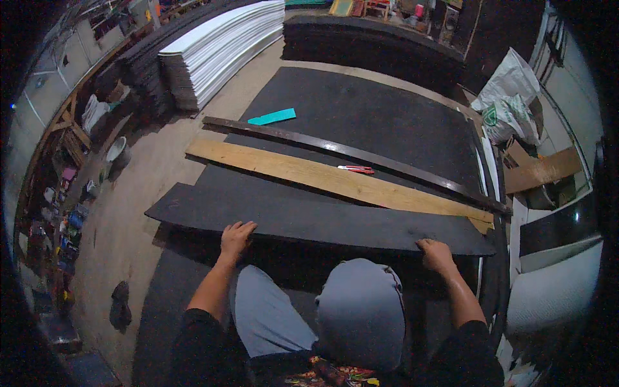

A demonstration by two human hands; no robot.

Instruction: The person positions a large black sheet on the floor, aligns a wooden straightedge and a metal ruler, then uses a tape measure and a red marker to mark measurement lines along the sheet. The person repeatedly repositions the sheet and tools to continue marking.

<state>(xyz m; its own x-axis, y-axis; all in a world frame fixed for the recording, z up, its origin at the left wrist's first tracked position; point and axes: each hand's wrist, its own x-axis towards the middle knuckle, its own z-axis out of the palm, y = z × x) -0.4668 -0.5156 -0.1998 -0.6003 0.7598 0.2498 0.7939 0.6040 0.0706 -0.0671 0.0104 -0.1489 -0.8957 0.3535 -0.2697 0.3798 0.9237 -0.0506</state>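
A long black foam strip point(309, 222) lies across in front of my knees, its near edge lifted off the black sheet below. My left hand point(236, 238) grips that near edge left of the middle, fingers on top. Toward the right end, my right hand point(436, 253) is closed on the same edge, its thumb side over the top. Just beyond the strip lies a wooden board point(284, 169), and behind it a dark metal bar point(335, 148). A red utility knife point(356, 169) rests between board and bar.
A turquoise piece point(273, 117) lies on the large black sheet point(367, 103) beyond the bar. Stacked white sheets point(219, 51) stand far left, stacked dark sheets point(367, 42) at the back. White sacks point(509, 106) and cardboard point(543, 170) sit at right; a bucket point(117, 150) stands left.
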